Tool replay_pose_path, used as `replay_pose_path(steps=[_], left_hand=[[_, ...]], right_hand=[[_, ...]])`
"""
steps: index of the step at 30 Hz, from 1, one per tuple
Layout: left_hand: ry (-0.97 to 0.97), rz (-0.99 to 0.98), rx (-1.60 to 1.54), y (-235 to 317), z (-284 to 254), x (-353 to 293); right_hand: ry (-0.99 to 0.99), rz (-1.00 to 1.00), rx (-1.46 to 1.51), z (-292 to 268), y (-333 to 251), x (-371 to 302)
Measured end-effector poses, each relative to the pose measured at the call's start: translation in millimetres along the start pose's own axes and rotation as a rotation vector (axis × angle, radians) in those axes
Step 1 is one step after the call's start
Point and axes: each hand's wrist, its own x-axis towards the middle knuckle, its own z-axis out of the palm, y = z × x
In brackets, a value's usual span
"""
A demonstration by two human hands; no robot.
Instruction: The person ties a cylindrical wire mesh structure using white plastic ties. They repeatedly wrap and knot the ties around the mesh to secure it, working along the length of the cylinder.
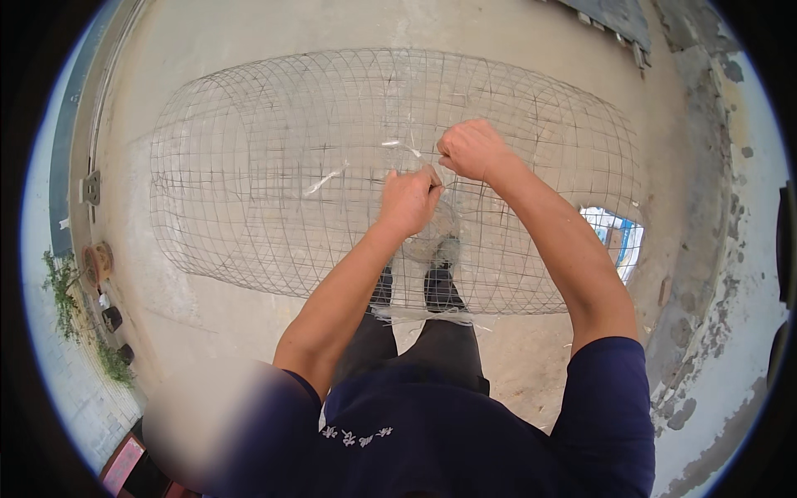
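Note:
A long rolled cage of thin wire mesh [274, 166] lies crosswise before me on the ground, its square openings showing the floor through them. My left hand [409, 202] is closed at the middle of the mesh. Just beyond and to the right, my right hand [473, 149] makes a fist over the same stretch of wire. Whatever thin piece the fingers pinch is too small to make out. A white strip [403, 145] curves over the mesh beside both hands. Farther left, another whitish strip [326, 178] hangs on the wires.
Behind the cage's right end lies a white and blue printed sack [613, 236]. My dark shoes [442, 286] stand at the near side of the mesh. A stained wall [730, 332] runs along the right. Green plants [62, 295] and a reddish pot [98, 261] are at the left.

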Motion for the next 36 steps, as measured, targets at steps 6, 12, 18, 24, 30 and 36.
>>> replay_pose_path(steps=[6, 12, 18, 24, 30, 36], left_hand=[[0.0, 0.033, 0.03, 1, 0, -3], [-0.128, -0.01, 0.122, -11, 1, 6], [-0.195, -0.06, 0.089, -13, 5, 24], [-0.262, -0.232, 0.053, 1, 1, 29], [-0.192, -0.191, -0.025, -7, 5, 27], [-0.095, -0.099, -0.055, -10, 9, 26]], right_hand=[[-0.094, 0.174, -0.007, 29, -13, 9], [0.367, 0.58, 0.547, 23, -46, -48], [0.301, 0.826, 0.607, 84, -113, -73], [0.323, 1.07, 1.003, 99, -111, -44], [0.519, 1.159, 0.928, 95, -121, -48], [0.27, 0.865, 0.846, 96, -102, -69]])
